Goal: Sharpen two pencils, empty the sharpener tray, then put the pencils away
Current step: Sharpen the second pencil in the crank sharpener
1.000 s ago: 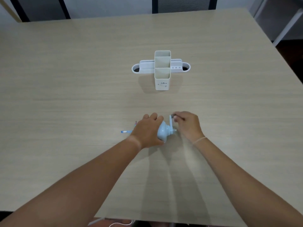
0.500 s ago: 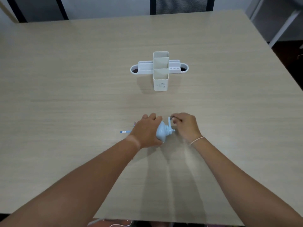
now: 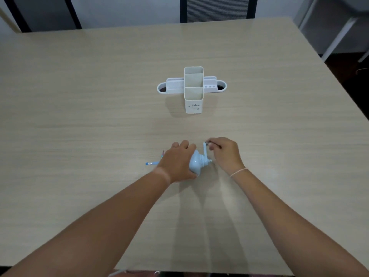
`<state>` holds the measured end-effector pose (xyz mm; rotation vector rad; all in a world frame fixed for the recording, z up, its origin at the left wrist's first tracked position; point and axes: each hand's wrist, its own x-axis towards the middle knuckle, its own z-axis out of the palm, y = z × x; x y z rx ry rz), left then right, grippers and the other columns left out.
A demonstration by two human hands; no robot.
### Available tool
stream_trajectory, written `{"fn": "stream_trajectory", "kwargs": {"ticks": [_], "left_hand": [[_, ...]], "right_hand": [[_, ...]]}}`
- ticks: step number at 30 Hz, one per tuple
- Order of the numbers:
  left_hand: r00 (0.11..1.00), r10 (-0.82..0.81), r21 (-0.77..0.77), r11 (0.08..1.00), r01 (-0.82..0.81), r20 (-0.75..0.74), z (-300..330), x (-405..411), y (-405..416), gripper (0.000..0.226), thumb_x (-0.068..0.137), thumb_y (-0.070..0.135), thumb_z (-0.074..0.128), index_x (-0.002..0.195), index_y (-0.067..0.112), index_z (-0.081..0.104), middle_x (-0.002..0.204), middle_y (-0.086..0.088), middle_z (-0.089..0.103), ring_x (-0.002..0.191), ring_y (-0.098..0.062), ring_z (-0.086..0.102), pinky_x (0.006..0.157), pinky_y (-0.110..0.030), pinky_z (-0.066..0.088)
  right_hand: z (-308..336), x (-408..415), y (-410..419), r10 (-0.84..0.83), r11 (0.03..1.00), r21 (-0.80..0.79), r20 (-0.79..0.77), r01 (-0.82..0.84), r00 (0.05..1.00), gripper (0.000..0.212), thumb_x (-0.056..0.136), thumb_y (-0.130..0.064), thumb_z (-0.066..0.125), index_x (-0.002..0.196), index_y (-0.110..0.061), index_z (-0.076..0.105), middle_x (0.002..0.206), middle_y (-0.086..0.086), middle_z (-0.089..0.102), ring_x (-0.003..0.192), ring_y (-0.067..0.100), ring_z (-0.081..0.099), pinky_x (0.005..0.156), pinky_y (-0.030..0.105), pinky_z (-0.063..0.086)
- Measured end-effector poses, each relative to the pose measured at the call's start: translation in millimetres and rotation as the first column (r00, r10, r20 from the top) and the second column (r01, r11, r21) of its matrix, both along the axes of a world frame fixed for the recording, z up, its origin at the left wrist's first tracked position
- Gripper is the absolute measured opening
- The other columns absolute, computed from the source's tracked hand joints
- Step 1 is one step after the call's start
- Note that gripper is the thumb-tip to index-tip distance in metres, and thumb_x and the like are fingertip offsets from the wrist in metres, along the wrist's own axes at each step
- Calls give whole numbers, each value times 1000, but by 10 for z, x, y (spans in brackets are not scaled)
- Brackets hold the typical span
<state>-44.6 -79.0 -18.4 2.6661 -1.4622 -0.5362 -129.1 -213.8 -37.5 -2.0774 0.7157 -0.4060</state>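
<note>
Pale wood-grain counter [image 3: 79, 116], white plastic desk organizer [image 3: 193, 90] sitting at 12 o'clock. Left hand [image 3: 177, 162] is clamped over the light-blue crank pencil sharpener [image 3: 196, 161] near center, a blue pencil [image 3: 152, 163] poking out toward 9 o'clock. Right hand [image 3: 225, 151] fingers pinch the crank handle [image 3: 205, 149].

Pale-blue sharpener [image 3: 196, 162]; white organizer [image 3: 193, 90].

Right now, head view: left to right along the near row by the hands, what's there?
pencil end → left hand → blue sharpener → crank handle → right hand.
</note>
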Motion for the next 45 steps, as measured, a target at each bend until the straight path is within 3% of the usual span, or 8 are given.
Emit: {"fn": "stream_trajectory", "kwargs": {"ticks": [4,7,11,19,32,35,40,45], "left_hand": [[1000,13,-15,1000,-13,-6,-3,-13,5,65,63,40,75,114,14,45,113,-5,48,97,-27,43,84,-42,48],[1000,12,-24,1000,-12,-6,-9,-15,9,64,63,38,75,114,14,45,113,-5,48,99,-28,44,81,-42,49],[1000,0,-10,1000,0,3,-1,-15,15,67,62,40,76,116,15,44,113,-4,47,100,-28,44,82,-43,49],[1000,9,-34,999,-9,0,-22,-5,15,64,62,41,75,113,15,45,111,-5,47,91,-23,37,81,-41,48],[989,21,-44,999,-28,-145,52,27,96,103,63,49,74,146,32,15,142,0,31,124,-29,36,105,-42,38],[977,37,-104,993,-60,-209,110,105,193,105,63,51,75,146,36,12,148,2,26,131,-27,31,108,-39,31],[975,46,-54,997,-59,-216,188,324,472,91,69,41,75,145,28,25,144,0,37,130,-26,34,108,-36,34],[986,41,-23,999,-45,-164,198,422,637,59,81,31,66,135,21,45,131,-4,51,121,-23,46,100,-30,38]], "right_hand": [[-297,-245,134,137,987,-55,-184,-149,973,18,82,8,52,86,6,69,88,28,68,86,36,62,75,28,39],[-313,-617,304,198,972,-99,-135,-212,971,13,78,10,56,78,4,68,67,19,62,69,31,58,60,19,31],[-29,-686,361,114,992,-66,39,-112,993,19,79,8,60,87,-5,71,73,6,64,70,14,55,69,-1,35],[127,-105,64,5,998,-66,52,-2,999,18,84,8,53,91,3,69,83,26,68,82,33,61,69,14,36],[203,-240,86,33,999,-35,26,-32,999,24,85,-3,58,107,-5,66,83,11,62,77,16,53,67,1,37],[265,-273,117,42,992,-119,10,-40,999,30,86,-6,59,115,-9,61,86,15,63,77,19,50,74,16,38],[397,-275,370,178,937,-310,32,-159,984,33,83,-7,60,116,-9,60,97,17,63,93,32,53,85,29,39],[355,-134,577,391,837,-330,-194,-435,900,50,82,-18,62,129,-11,46,130,10,51,120,27,42,101,28,32]]}}
